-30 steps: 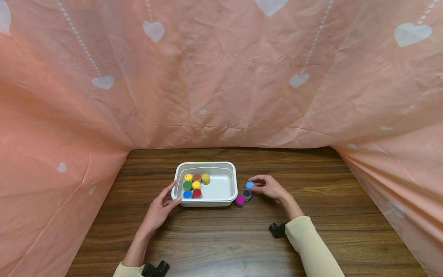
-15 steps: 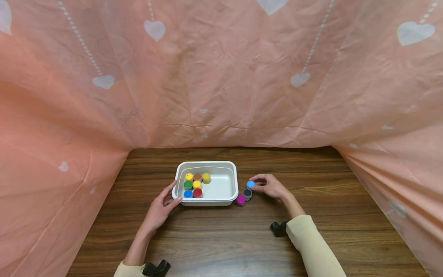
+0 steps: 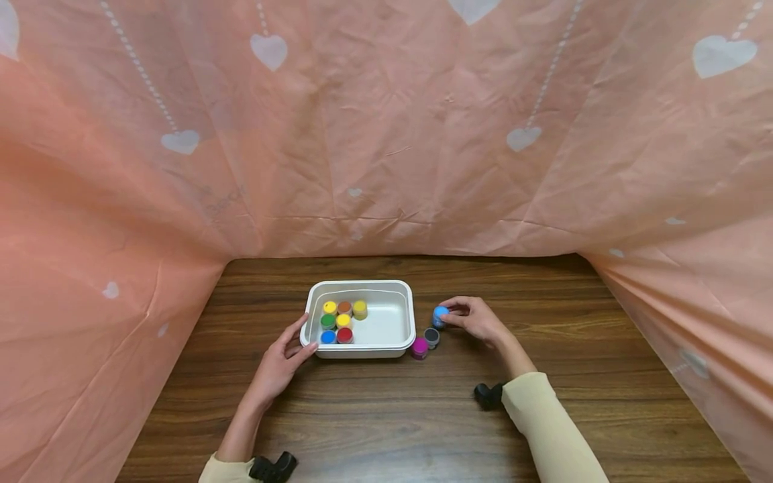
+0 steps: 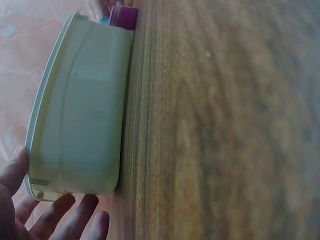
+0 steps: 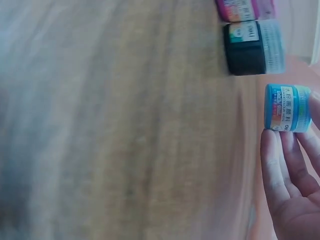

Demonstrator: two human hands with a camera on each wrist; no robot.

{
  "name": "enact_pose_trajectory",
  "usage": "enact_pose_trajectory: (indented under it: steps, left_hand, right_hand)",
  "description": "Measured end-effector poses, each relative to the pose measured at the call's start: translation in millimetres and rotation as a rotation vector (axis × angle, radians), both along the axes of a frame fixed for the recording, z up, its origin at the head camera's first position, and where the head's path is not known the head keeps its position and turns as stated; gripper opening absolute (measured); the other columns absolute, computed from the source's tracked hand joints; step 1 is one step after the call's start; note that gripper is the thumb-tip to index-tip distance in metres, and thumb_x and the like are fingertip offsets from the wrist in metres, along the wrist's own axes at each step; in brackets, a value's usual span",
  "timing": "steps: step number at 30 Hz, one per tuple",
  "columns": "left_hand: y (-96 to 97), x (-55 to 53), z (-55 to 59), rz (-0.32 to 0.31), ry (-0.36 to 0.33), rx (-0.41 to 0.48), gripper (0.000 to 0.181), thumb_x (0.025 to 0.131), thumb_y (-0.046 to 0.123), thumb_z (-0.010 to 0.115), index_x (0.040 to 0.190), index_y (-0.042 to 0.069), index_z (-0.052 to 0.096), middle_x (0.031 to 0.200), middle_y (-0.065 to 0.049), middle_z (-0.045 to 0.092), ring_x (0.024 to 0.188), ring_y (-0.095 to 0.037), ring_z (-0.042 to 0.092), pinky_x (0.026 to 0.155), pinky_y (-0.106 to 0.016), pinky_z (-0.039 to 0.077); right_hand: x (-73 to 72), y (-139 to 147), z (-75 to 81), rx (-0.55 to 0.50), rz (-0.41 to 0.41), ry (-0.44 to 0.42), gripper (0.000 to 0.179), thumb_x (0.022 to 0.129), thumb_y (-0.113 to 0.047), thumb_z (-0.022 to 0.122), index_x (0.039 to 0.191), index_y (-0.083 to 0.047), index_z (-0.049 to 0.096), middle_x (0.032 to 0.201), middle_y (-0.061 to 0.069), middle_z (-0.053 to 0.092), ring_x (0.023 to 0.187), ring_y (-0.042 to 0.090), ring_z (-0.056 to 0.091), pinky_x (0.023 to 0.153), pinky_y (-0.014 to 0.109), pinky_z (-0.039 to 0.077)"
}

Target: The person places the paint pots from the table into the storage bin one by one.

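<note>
My right hand [image 3: 480, 319] pinches a small light-blue paint jar [image 5: 287, 107] between thumb and fingers, just off the table. Below it on the wood stand a black paint jar [image 5: 247, 47] and a magenta paint jar [image 3: 419, 348], touching each other beside the white plastic tub [image 3: 386, 352]. At the tub's near left corner, my left hand [image 3: 280, 365] grips the wall, thumb at the rim and fingers along the side. Inside the tub, several paint jars are grouped on the left: blue [image 3: 328, 337], red [image 3: 345, 335], green [image 3: 328, 322], brown [image 3: 344, 308] and yellow ones [image 3: 343, 321].
The wooden table [image 3: 386, 416] spreads around the tub. A pink curtain [image 3: 386, 134] with white hearts hangs behind it and at both sides. Black wrist-worn devices sit at the left cuff [image 3: 223, 469] and the right cuff [image 3: 525, 396].
The light-blue jar has come up off the table in my right hand, shifting slightly right and away from the black jar. My left hand and the tub stay put.
</note>
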State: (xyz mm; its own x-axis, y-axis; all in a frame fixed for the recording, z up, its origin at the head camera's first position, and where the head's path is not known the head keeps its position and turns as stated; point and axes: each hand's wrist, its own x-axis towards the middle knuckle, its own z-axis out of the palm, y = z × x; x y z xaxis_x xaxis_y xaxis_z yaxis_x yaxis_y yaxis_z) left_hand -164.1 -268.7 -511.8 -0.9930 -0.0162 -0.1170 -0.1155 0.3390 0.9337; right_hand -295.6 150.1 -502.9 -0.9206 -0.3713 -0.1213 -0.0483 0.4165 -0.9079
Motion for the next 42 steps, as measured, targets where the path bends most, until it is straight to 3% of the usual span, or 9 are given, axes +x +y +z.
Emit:
enact_pose_trajectory:
  steps: [8, 15, 24, 34, 42]
  left_hand:
    - [0.8, -1.1, 0.6, 0.006, 0.011, -0.012, 0.07, 0.1, 0.038, 0.07, 0.161, 0.028, 0.038, 0.157, -0.021, 0.048, 0.13, -0.036, 0.062, 0.105, -0.045, 0.053]
    - [1.4, -1.0, 0.2, 0.002, -0.002, -0.018, 0.07, 0.101, 0.037, 0.069, 0.162, 0.028, 0.037, 0.158, -0.021, 0.046, 0.13, -0.037, 0.062, 0.105, -0.048, 0.052]
    - [1.0, -1.3, -1.7, 0.004, 0.017, -0.012, 0.069, 0.1, 0.035, 0.07, 0.161, 0.026, 0.038, 0.156, -0.021, 0.048, 0.128, -0.036, 0.063, 0.103, -0.041, 0.054]
    - [-0.3, -1.4, 1.1, -0.006, 0.008, -0.006, 0.067, 0.102, 0.034, 0.067, 0.161, 0.028, 0.038, 0.156, -0.021, 0.048, 0.13, -0.037, 0.062, 0.104, -0.044, 0.054]
    - [0.7, -0.5, 3.2, -0.013, -0.001, -0.002, 0.067, 0.102, 0.036, 0.067, 0.162, 0.028, 0.037, 0.157, -0.021, 0.047, 0.13, -0.037, 0.062, 0.106, -0.048, 0.052]
  right_hand:
    - [0.5, -3.0, 20.9, -0.013, -0.018, 0.058, 0.036, 0.098, -0.019, 0.074, 0.126, 0.003, 0.069, 0.116, 0.02, 0.073, 0.101, 0.018, 0.071, 0.086, 0.023, 0.054]
    - [2.5, -13.7, 41.2, 0.007, -0.004, 0.169, 0.037, 0.097, -0.022, 0.075, 0.126, 0.001, 0.07, 0.118, 0.02, 0.073, 0.109, 0.029, 0.071, 0.088, 0.023, 0.053]
    - [10.2, -40.8, 64.6, -0.054, 0.021, 0.147, 0.037, 0.097, -0.021, 0.075, 0.128, 0.0, 0.07, 0.122, 0.02, 0.073, 0.115, 0.034, 0.07, 0.094, 0.036, 0.057]
    - [12.9, -71.1, 74.1, -0.064, 0.035, 0.146, 0.034, 0.096, -0.018, 0.076, 0.125, -0.001, 0.071, 0.12, 0.018, 0.073, 0.113, 0.032, 0.07, 0.095, 0.039, 0.058]
    - [11.7, -96.4, 68.4, -0.048, 0.014, 0.104, 0.034, 0.095, -0.015, 0.077, 0.125, -0.001, 0.071, 0.119, 0.019, 0.073, 0.11, 0.031, 0.071, 0.091, 0.037, 0.058]
